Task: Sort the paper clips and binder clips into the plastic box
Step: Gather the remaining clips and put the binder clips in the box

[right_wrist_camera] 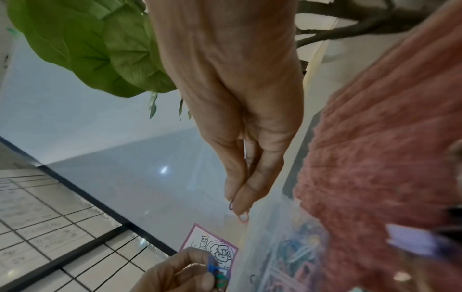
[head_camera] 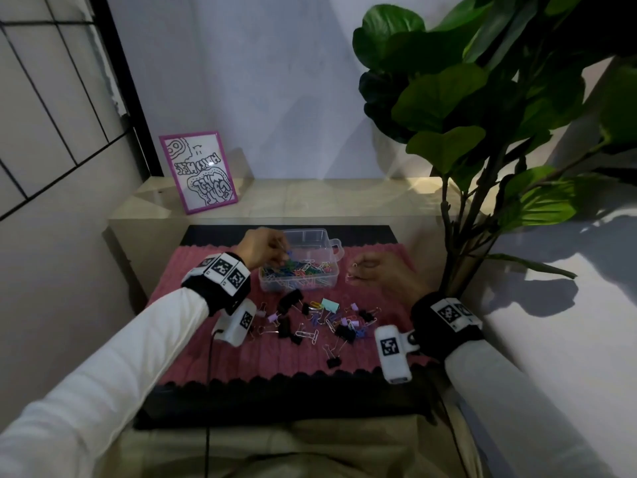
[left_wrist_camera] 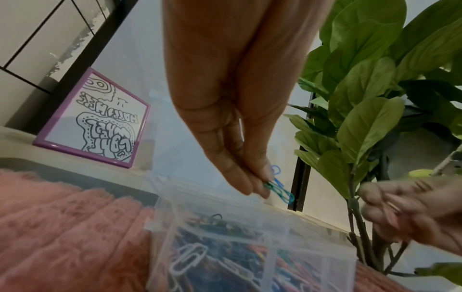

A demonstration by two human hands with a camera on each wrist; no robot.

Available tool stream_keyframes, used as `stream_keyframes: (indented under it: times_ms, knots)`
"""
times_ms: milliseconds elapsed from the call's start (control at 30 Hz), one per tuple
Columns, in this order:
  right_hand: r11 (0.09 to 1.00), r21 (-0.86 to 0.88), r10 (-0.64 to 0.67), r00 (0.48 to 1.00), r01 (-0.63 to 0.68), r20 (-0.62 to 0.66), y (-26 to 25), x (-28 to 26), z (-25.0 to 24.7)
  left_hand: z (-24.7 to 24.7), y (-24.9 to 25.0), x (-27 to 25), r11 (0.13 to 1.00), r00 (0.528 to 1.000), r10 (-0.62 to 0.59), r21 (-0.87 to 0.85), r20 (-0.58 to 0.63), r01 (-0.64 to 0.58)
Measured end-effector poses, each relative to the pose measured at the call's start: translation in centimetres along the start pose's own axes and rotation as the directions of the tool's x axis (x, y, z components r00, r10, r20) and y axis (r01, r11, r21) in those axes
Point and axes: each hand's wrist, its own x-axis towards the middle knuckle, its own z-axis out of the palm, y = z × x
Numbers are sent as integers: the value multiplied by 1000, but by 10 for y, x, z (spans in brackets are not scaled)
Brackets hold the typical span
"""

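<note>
A clear plastic box stands at the back of the pink mat; its near compartment is full of coloured paper clips. My left hand hovers over the box's left side and pinches blue and green paper clips. To the right of the box, my right hand pinches a pink paper clip and a dark one between thumb and forefinger. Several black, lilac and mint binder clips and loose paper clips lie scattered on the mat in front of the box.
A purple-framed drawing leans on the ledge behind the mat. A large leafy plant rises at the right, its stems close to my right hand. A black cable runs down from my left wrist.
</note>
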Motion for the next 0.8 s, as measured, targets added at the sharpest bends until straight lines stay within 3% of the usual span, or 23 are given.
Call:
stream_keyframes:
  times_ms: [233, 300, 400, 500, 633, 700, 800]
  knots:
    - [984, -154, -88, 996, 88, 12, -34, 50, 34, -4, 1, 6, 986, 996, -16, 166, 92, 0]
    - [933, -336, -130, 991, 127, 14, -38, 61, 42, -5, 1, 1, 977, 998, 12, 212, 62, -25]
    - [786, -597, -94, 986, 158, 138, -45, 63, 50, -7, 5, -10, 959, 995, 99, 266, -6, -94]
    - [731, -645, -141, 974, 223, 176, -47, 53, 45, -2, 15, -22, 930, 986, 168, 332, -2, -158]
    - [704, -637, -260, 948, 315, 181, -34, 19, 22, 31, 20, -36, 927, 955, 173, 288, 241, -241]
    - [643, -696, -221, 948, 318, 229, -20, -3, 8, 50, 22, -38, 932, 910, 159, 245, 382, -265]
    - [592, -768, -90, 967, 246, 240, 5, -30, -6, 73, 28, -34, 855, 860, 149, 373, 488, -360]
